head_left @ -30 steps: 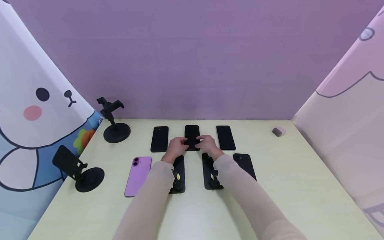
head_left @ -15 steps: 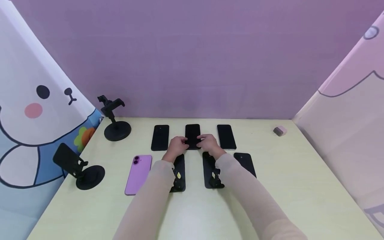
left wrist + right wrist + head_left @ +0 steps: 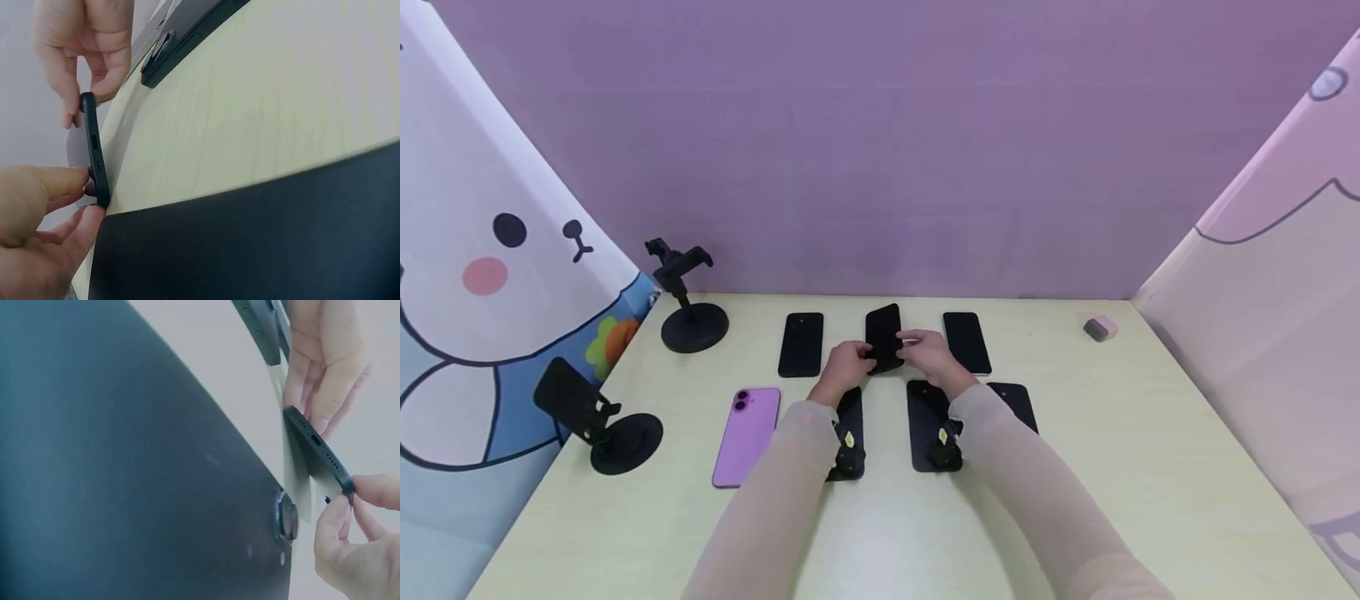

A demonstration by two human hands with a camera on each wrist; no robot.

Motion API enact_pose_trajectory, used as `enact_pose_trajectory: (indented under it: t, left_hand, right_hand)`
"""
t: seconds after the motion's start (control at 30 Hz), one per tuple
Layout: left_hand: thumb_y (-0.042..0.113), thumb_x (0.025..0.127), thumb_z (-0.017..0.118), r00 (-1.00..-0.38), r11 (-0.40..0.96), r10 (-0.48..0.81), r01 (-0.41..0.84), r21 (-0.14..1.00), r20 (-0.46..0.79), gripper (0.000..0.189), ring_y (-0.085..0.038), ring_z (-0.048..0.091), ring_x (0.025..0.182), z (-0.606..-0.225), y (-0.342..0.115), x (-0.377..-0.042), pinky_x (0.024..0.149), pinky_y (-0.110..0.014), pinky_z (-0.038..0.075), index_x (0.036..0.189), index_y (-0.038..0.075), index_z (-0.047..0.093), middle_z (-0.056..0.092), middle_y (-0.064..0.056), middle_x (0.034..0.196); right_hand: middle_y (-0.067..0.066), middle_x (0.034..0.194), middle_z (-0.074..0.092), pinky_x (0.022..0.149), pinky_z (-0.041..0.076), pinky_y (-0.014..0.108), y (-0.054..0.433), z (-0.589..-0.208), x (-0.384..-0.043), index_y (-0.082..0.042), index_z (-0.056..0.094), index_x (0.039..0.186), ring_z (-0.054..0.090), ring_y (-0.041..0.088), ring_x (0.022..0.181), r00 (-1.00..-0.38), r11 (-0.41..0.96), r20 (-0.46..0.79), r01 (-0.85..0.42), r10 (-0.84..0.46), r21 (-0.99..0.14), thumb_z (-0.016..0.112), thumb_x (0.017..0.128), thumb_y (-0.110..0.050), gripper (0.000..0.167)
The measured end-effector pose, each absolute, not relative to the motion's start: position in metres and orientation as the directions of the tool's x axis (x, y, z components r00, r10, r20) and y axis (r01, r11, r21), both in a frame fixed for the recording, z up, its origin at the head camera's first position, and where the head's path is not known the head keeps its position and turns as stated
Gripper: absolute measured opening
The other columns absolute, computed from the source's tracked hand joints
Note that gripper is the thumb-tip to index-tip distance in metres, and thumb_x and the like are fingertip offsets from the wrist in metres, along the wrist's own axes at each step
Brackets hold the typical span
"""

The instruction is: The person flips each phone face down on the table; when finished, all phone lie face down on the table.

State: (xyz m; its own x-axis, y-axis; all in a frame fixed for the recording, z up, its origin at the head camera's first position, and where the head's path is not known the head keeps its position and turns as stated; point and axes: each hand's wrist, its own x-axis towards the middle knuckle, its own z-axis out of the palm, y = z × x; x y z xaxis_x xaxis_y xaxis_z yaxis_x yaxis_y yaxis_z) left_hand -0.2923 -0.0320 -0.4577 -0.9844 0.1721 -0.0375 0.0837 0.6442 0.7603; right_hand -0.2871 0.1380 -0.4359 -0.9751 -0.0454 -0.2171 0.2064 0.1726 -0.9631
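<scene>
A black phone [image 3: 883,332] is held between both hands at the back middle of the table, tilted with its right side raised. Thumb and fingers of my left hand [image 3: 846,363] pinch its lower left edge; that hand shows at the lower left of the left wrist view. On the phone's right edge, my right hand [image 3: 929,353] grips it with thumb and fingers. The phone's bottom edge [image 3: 320,448] with its port faces the right wrist camera. Beneath the wrists lie two dark phones, one at left [image 3: 852,404] and one at right [image 3: 925,425], partly covered.
Black phones lie at back left [image 3: 801,345] and back right [image 3: 967,342]. A purple phone [image 3: 747,437] is left of the arms; another dark phone [image 3: 1015,404] sits partly behind the right sleeve. Two black phone stands [image 3: 694,329] occupy the left side. A small block [image 3: 1100,327] lies far right.
The phone lay flat between the hands before; now its right side is lifted off the table. My right hand has risen and shifted slightly right; the left hand has barely moved.
</scene>
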Motion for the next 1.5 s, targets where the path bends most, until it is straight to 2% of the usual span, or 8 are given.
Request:
enact_pose_trajectory:
  t: [0.1, 0.33, 0.6, 0.77, 0.97, 1.17, 1.33, 1.5]
  left_hand:
    - [0.013, 0.094, 0.064, -0.983, 0.639, 0.181, 0.094, 0.764, -0.03, 0.034, -0.029, 0.059, 0.108, -0.458, -0.03, -0.292, 0.093, -0.041, 0.046, 0.125, -0.001, 0.064, 0.064, -0.018, 0.115]
    - [0.016, 0.095, 0.063, -0.986, 0.592, 0.164, 0.092, 0.801, -0.008, 0.033, -0.028, 0.062, 0.104, -0.457, -0.025, -0.29, 0.09, -0.04, 0.048, 0.125, 0.002, 0.065, 0.067, -0.015, 0.112]
    - [0.02, 0.096, 0.063, -0.989, 0.507, 0.148, 0.071, 0.859, -0.006, 0.036, -0.026, 0.062, 0.103, -0.458, -0.02, -0.287, 0.084, -0.038, 0.05, 0.129, 0.007, 0.064, 0.066, -0.014, 0.116]
    - [0.015, 0.096, 0.063, -0.991, 0.353, 0.13, 0.055, 0.934, 0.009, 0.035, -0.024, 0.065, 0.097, -0.46, -0.017, -0.285, 0.074, -0.031, 0.054, 0.131, 0.008, 0.063, 0.065, -0.015, 0.114]
    - [0.012, 0.097, 0.063, -0.996, 0.134, 0.093, 0.013, 0.991, 0.001, 0.035, -0.025, 0.067, 0.093, -0.458, -0.014, -0.285, 0.074, -0.03, 0.056, 0.131, 0.008, 0.063, 0.065, -0.017, 0.113]
    - [0.015, 0.097, 0.063, -0.994, 0.018, 0.1, -0.031, 0.999, -0.033, 0.038, -0.027, 0.067, 0.095, -0.458, -0.013, -0.286, 0.078, -0.034, 0.055, 0.134, 0.007, 0.059, 0.063, -0.019, 0.115]
    - [0.014, 0.097, 0.062, -0.993, -0.062, 0.114, -0.046, 0.997, -0.039, 0.043, -0.03, 0.066, 0.099, -0.458, -0.014, -0.286, 0.081, -0.038, 0.055, 0.138, 0.005, 0.054, 0.062, -0.021, 0.118]
    - [0.007, 0.095, 0.063, -0.995, -0.032, 0.101, -0.011, 0.999, -0.008, 0.042, -0.027, 0.067, 0.096, -0.456, -0.016, -0.286, 0.078, -0.034, 0.055, 0.136, 0.001, 0.055, 0.062, -0.022, 0.119]
  right_hand:
    - [0.022, 0.128, 0.048, 0.081, 0.051, 0.031, 0.139, -0.433, -0.287, 0.005, 0.054, 0.134, 0.054, 0.022, 0.099, -0.974, 0.109, -0.218, 0.21, -0.066, -0.972, 0.058, 0.091, 0.008, 0.044]
    - [0.019, 0.117, 0.052, 0.082, 0.052, 0.032, 0.14, -0.429, -0.285, 0.005, 0.05, 0.138, 0.057, 0.019, 0.091, -0.976, 0.059, -0.201, 0.197, -0.082, -0.979, 0.058, 0.094, 0.004, 0.045]
    - [0.023, 0.119, 0.055, 0.09, 0.05, 0.037, 0.139, -0.425, -0.282, 0.006, 0.048, 0.138, 0.061, 0.026, 0.1, -0.975, -0.019, -0.208, 0.211, -0.083, -0.977, 0.055, 0.096, 0.004, 0.043]
    - [0.025, 0.122, 0.055, 0.094, 0.048, 0.04, 0.138, -0.424, -0.281, 0.006, 0.05, 0.137, 0.06, 0.031, 0.108, -0.975, -0.041, -0.198, 0.202, -0.097, -0.978, 0.051, 0.099, 0.002, 0.038]
    - [0.022, 0.117, 0.059, 0.092, 0.049, 0.041, 0.135, -0.427, -0.282, 0.007, 0.052, 0.134, 0.062, 0.027, 0.103, -0.98, -0.049, -0.172, 0.178, -0.102, -0.983, 0.05, 0.099, 0.002, 0.035]
    - [0.022, 0.116, 0.06, 0.091, 0.05, 0.044, 0.134, -0.43, -0.283, 0.005, 0.053, 0.136, 0.061, 0.033, 0.107, -0.977, -0.019, -0.176, 0.18, -0.119, -0.984, 0.051, 0.099, 0.002, 0.037]
    - [0.026, 0.123, 0.057, 0.088, 0.051, 0.042, 0.134, -0.432, -0.283, 0.004, 0.051, 0.137, 0.062, 0.032, 0.105, -0.974, 0.09, -0.176, 0.165, -0.144, -0.982, 0.051, 0.098, 0.001, 0.039]
    - [0.026, 0.125, 0.056, 0.089, 0.051, 0.041, 0.134, -0.431, -0.283, 0.004, 0.053, 0.135, 0.06, 0.033, 0.108, -0.971, 0.212, -0.201, 0.171, -0.129, -0.962, 0.053, 0.098, -0.002, 0.038]
